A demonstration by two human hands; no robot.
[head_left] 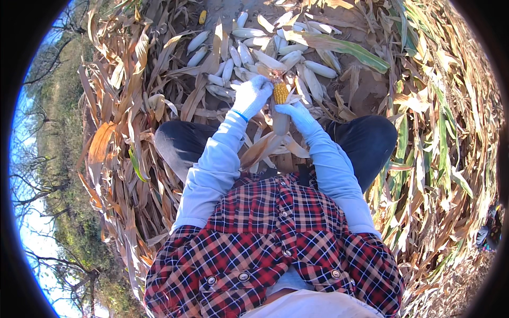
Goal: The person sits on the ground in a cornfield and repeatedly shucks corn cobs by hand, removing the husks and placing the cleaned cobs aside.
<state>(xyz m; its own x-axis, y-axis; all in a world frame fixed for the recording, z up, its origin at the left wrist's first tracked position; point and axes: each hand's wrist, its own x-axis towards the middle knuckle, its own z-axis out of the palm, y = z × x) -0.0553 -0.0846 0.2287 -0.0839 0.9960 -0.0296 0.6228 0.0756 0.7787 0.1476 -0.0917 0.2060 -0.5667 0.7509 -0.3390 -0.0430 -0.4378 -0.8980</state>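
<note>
Yellow-kernelled corn ear, husk partly open: [280,93] located at upper centre of the frame, between the hands; pale husk [280,123] is seen hanging below it.
Right hand, white-gloved: [298,114] closed on the ear's lower part, thumb laid across the husk; judged to be placed there for steadying.
Left hand, white-gloved: [251,96] fingers curled in beside the ear's upper end; whether husk is pinched cannot be told. Freedom to pull is judged to be the reason.
Pale, husk-wrapped ears: [246,53] scattered at top centre, just beyond the hands, presumably for easy reach.
Dark-trousered knees: [371,143] spread on either side, with working room left between.
Edges: bounded by dry tan stalks and leaves at left [122,175] and right [435,148]; bare brown soil [366,87] is exposed at upper right of centre.
</note>
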